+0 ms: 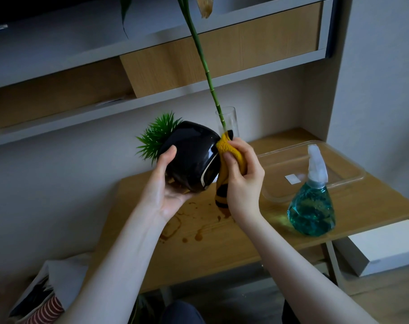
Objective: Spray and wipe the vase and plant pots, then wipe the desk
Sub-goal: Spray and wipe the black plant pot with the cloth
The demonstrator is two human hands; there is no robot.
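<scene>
The left hand (168, 183) holds a shiny round black plant pot (191, 155) in the air above the wooden desk (222, 242), fingers curled under it, tipped so its spiky green plant (158, 136) points away. The right hand (242, 178) squeezes a yellow cloth (229, 153) against the pot's side. Behind the pot stands a clear glass vase (230, 120) with a long green stem (203, 59), and right of the pot sits a blue spray bottle (312, 206).

- This looks like a room in a home, a small desk nook set into a pale wall.
- The wooden desk (222, 242), stained brown just below the fingers (229, 160), sits under wood-and-grey wall shelves (175, 64).
- Beyond the fingertips stands a glass vase (230, 119) with a green stalk; right of them, a blue spray bottle (312, 204).
- Bags lie on the floor (42, 298).
</scene>
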